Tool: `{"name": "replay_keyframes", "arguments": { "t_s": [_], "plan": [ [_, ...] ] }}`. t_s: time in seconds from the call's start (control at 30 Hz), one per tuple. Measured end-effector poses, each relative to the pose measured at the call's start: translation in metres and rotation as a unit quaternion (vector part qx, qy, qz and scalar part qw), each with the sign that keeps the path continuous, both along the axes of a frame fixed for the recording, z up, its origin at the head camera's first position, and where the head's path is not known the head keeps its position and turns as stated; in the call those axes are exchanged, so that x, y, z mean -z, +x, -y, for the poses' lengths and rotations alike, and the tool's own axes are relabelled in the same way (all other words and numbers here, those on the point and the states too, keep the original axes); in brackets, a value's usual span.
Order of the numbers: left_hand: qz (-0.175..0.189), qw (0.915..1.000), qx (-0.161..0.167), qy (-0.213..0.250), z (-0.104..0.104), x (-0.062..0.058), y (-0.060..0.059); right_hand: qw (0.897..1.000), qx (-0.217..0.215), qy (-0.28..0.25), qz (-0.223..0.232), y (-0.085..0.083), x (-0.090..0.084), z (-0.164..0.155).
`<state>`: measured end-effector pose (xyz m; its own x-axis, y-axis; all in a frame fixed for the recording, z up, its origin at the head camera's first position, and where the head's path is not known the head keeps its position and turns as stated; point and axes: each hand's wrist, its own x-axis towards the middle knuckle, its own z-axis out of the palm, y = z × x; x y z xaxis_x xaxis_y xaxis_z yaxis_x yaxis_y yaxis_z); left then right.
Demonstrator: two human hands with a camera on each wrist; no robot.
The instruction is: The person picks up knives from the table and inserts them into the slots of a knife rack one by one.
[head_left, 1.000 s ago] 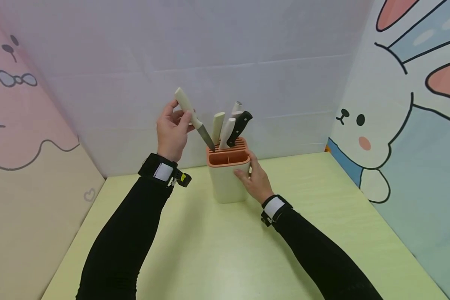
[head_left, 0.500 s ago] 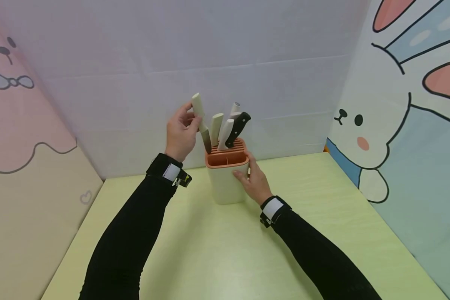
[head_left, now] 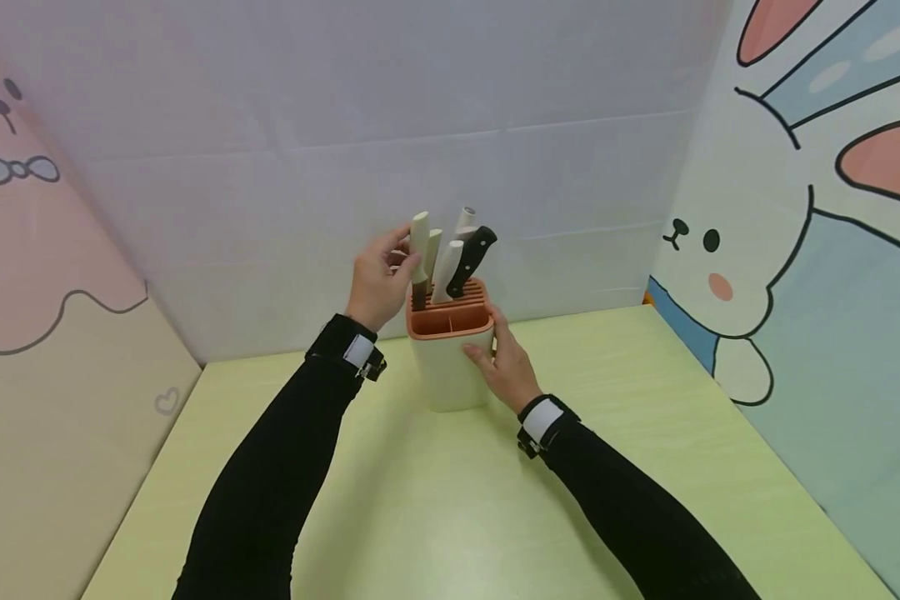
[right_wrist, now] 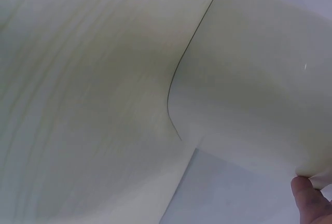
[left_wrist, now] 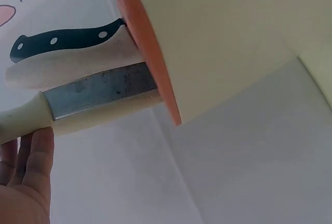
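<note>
A cream knife block [head_left: 450, 367] with an orange slotted top [head_left: 450, 315] stands at the back middle of the pale green table [head_left: 435, 517]. My left hand [head_left: 381, 279] pinches the cream handle of a knife [head_left: 419, 246] whose blade [left_wrist: 101, 89] is partly down in a slot at the block's left. My right hand [head_left: 504, 360] holds the block's right front side; one fingertip [right_wrist: 311, 203] shows against the block wall [right_wrist: 259, 79]. Other cream handles and a black riveted handle [head_left: 474, 257] stick up from the slots.
White panel wall behind the block, a pink cartoon wall to the left and a bunny wall [head_left: 810, 250] to the right close in the table. Bare green tabletop stretches in front of the block toward me.
My left hand has moved right and down, turning the knife from tilted to nearly upright, and its blade has slid into a slot. The right hand has stayed on the block.
</note>
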<state>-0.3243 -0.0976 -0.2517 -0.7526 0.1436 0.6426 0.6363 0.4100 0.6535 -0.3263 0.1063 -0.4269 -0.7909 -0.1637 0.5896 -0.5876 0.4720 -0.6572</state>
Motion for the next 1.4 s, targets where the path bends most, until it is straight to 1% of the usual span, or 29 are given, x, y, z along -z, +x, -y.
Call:
{"name": "replay_keyframes", "arguments": {
  "t_s": [0.17,0.33,0.57,0.7,0.83,1.03,1.2,1.4],
  "plan": [
    [-0.004,0.9995,-0.005,-0.031,0.0,0.01,-0.004,1.0,0.004,0.001,0.0,0.0,0.001,0.001],
    [0.005,0.9989,-0.008,-0.046,0.001,0.02,-0.006,1.0,0.001,-0.002,-0.003,0.002,0.0,0.002],
    [0.017,0.9984,0.004,-0.053,0.001,0.028,-0.008,1.0,0.002,-0.002,-0.004,0.003,0.001,0.001],
    [0.006,0.9983,0.0,-0.059,0.002,0.034,-0.011,1.0,0.001,-0.005,-0.004,0.003,0.0,0.001],
    [-0.002,0.998,-0.001,-0.064,0.002,0.041,-0.012,1.0,-0.001,-0.005,-0.005,0.004,0.001,0.001],
    [0.022,0.9979,-0.008,-0.06,-0.001,0.046,-0.01,1.0,-0.006,-0.004,-0.003,0.004,0.0,0.0],
    [0.034,0.9978,-0.011,-0.055,-0.003,0.049,-0.011,1.0,-0.004,-0.005,-0.009,0.004,0.001,-0.001],
    [0.056,0.9964,-0.029,-0.056,-0.002,0.056,-0.012,1.0,-0.007,-0.006,-0.003,0.004,0.002,-0.002]
  ]
}}
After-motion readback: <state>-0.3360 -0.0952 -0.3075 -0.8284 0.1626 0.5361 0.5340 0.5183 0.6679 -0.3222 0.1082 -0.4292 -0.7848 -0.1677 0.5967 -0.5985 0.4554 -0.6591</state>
